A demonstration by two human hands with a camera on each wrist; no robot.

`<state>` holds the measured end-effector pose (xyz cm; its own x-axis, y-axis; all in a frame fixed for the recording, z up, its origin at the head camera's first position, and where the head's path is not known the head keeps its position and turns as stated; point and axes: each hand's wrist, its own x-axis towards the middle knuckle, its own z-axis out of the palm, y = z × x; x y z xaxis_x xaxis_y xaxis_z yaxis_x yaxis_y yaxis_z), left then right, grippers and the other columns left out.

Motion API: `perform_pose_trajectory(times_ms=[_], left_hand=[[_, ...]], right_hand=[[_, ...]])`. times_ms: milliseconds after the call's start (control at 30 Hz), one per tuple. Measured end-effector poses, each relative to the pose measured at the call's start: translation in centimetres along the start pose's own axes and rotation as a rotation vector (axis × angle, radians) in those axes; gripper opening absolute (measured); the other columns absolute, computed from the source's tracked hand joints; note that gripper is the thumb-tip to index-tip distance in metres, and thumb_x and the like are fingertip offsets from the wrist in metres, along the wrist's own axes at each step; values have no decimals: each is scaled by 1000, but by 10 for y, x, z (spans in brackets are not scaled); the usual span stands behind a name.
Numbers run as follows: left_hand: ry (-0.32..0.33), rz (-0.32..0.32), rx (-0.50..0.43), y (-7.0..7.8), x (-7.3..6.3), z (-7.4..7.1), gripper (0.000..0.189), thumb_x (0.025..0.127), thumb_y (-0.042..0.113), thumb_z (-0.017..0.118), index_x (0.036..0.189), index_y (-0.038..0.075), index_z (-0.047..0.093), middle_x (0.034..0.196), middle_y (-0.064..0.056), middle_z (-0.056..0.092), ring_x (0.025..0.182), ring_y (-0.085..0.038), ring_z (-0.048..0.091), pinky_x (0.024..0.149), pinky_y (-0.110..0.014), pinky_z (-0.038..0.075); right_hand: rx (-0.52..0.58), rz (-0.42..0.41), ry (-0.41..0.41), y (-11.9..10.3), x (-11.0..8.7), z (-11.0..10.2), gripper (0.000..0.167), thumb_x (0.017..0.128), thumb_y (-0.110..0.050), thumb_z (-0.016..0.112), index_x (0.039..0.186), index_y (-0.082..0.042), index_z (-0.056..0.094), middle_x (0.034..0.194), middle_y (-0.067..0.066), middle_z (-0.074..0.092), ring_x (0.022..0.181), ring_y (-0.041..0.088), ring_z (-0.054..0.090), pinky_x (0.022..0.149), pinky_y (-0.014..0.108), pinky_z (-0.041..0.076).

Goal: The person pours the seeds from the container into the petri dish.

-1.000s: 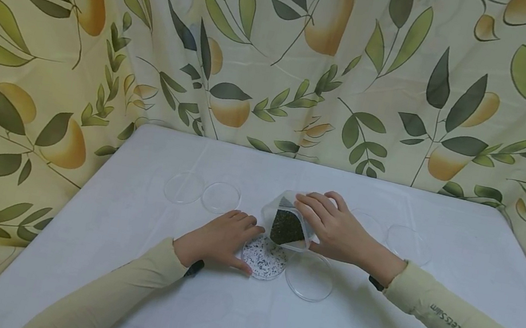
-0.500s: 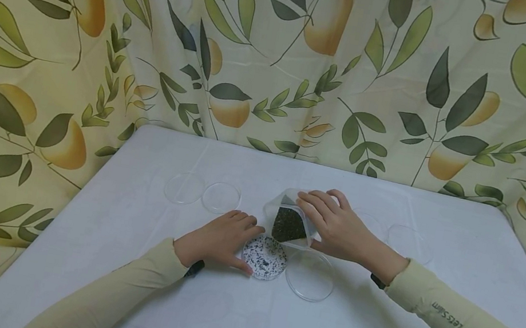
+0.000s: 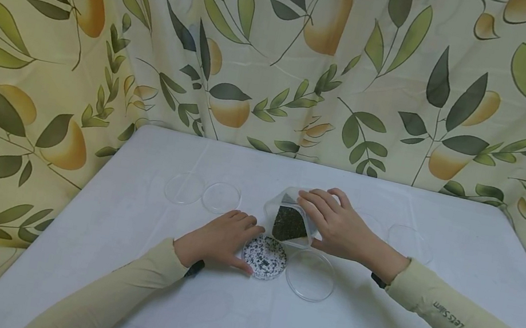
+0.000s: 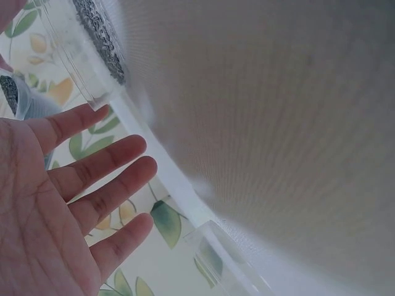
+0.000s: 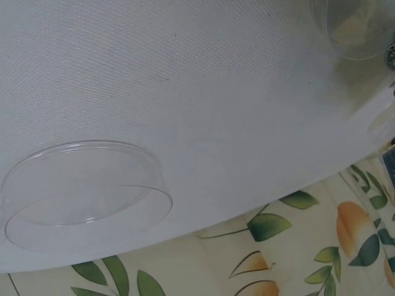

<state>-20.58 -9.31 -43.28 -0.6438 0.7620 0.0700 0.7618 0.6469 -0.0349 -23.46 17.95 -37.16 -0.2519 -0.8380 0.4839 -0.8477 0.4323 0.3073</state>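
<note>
My right hand (image 3: pixel 336 225) grips a clear resealable pouch (image 3: pixel 272 206) holding dark green, granular contents. The pouch tilts with its lower edge close over a round clear petri dish (image 3: pixel 265 263) whose white filling is strewn with dark flecks. At the dish's left side lies my left hand (image 3: pixel 219 238), thumb and index fingertip touching opposite parts of its rim. In the left wrist view, the fingers of my left hand (image 4: pixel 68 191) are straight and spread, index tip right at the edge of the petri dish (image 4: pixel 74 55). The right wrist view leaves my right hand out.
An unfilled petri dish (image 3: pixel 307 296) sits just right of the flecked one. Two clear dishes (image 3: pixel 219 212) stand at back left, and two more (image 3: pixel 411 228) at back right, partly behind my right hand. A printed curtain (image 3: pixel 278 73) hangs behind the white-covered table (image 3: pixel 195 321).
My right hand and the pouch have risen very slightly away from the dish. The dark flecks in the dish look a little differently scattered. My left hand has kept its place.
</note>
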Motion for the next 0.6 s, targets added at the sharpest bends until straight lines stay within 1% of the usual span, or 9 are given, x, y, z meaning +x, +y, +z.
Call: perform_pose_trajectory(times_ms=[333, 600], left_hand=[[3, 4, -2, 0, 0, 0, 85, 70, 74, 59, 130, 15, 48, 115, -2, 54, 106, -19, 51, 99, -35, 41], [11, 7, -2, 0, 0, -1, 84, 70, 73, 59, 129, 15, 48, 114, -1, 54, 106, -18, 51, 98, -35, 41]], right_hand=[[-11, 4, -6, 0, 0, -1, 97, 46, -38, 92, 125, -3, 48, 126, 15, 57, 113, 30, 52, 90, 49, 43], [-11, -6, 9, 1, 1, 0, 96, 46, -38, 92, 124, -2, 49, 125, 15, 57, 112, 30, 52, 89, 48, 43]])
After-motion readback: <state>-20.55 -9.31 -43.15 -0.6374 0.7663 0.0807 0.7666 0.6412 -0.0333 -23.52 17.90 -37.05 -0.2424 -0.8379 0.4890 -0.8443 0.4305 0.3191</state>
